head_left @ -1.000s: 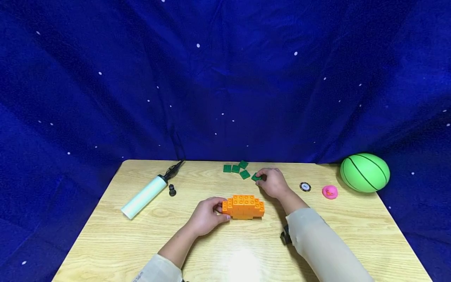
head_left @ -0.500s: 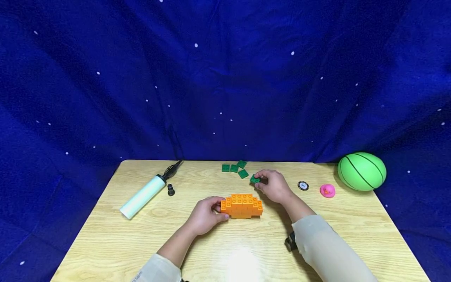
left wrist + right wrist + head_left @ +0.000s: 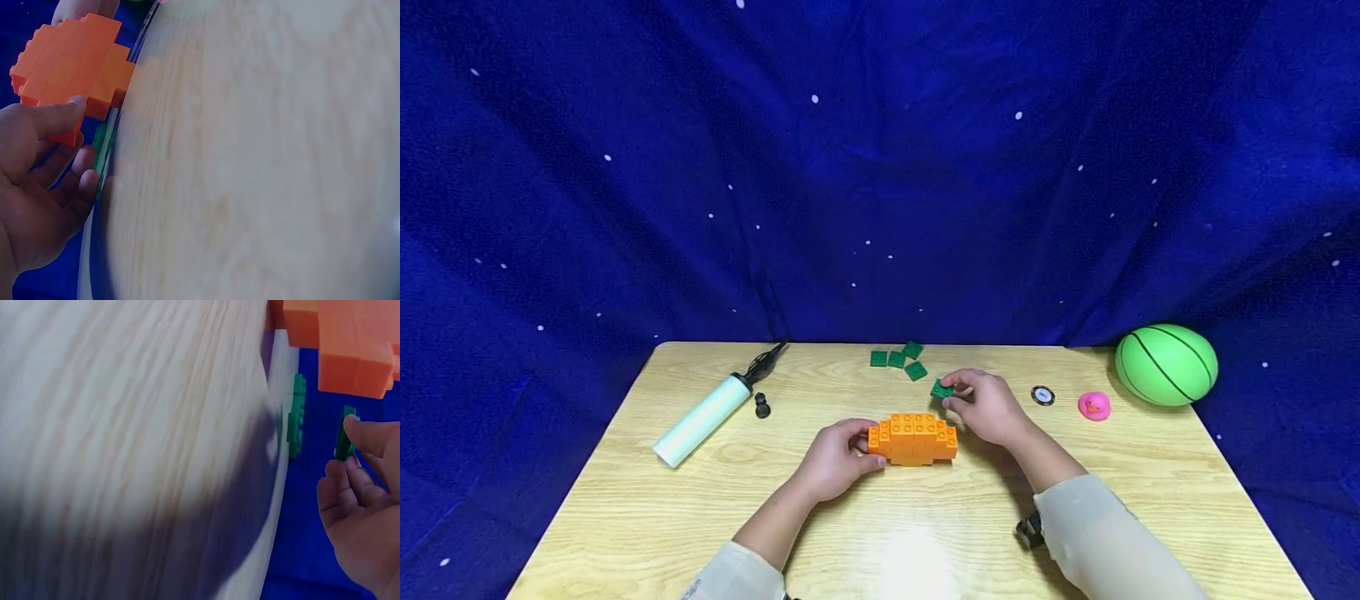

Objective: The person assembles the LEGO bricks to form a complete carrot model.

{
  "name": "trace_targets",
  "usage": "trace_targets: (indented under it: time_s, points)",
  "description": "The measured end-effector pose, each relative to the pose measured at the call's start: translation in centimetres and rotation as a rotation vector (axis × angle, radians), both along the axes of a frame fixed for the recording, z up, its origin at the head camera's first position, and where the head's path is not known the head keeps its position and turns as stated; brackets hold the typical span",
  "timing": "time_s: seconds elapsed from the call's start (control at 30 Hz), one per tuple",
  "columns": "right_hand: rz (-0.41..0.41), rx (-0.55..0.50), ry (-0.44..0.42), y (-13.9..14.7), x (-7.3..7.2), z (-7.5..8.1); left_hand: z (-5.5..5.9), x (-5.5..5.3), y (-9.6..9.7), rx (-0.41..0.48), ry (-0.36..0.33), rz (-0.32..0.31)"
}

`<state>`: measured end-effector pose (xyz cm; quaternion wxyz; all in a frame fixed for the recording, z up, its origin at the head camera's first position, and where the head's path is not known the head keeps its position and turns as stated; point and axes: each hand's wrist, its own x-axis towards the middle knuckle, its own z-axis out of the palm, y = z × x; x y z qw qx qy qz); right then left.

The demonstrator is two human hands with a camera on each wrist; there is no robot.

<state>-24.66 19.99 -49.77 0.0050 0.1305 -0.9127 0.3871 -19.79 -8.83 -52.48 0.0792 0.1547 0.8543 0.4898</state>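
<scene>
An orange toy-brick build point(image 3: 913, 442) with stepped sides stands upright near the middle of the table. My left hand point(image 3: 838, 460) grips its left end, the thumb point(image 3: 59, 117) across the near face. Between the thumb and fingers of my right hand point(image 3: 988, 406) is a thin green toy brick point(image 3: 942, 389), raised off the tabletop in the right wrist view. It is behind and a little right of the orange build. Several similar green bricks point(image 3: 897, 359) lie loose toward the back edge.
On the left of the wooden table point(image 3: 647, 533) lie a pale hand pump point(image 3: 703, 419) and a small black pawn-like piece point(image 3: 762, 406). A poker chip point(image 3: 1042, 396), a pink rubber duck point(image 3: 1094, 406) and a green ball point(image 3: 1167, 365) are to the right. A blue curtain point(image 3: 880, 167) hangs behind.
My right hand has lifted the green brick from the table and brought it slightly nearer to me. My left hand has kept its grip on the orange build.
</scene>
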Motion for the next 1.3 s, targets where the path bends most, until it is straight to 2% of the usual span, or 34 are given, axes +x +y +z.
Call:
trace_targets:
  time_s: [0.43,1.03,1.3]
  points:
    - [0.070,-0.057,-0.007,0.3,2.5,1.6,-0.1,0.1,0.1,0.002,-0.003,0.002]
    - [0.117,-0.116,0.109,0.5,4.4,3.4,-0.1,-0.1,0.2,0.004,-0.020,0.005]
    - [0.181,-0.136,0.158,0.2,5.2,4.1,0.0,0.0,0.2,0.001,-0.012,0.005]
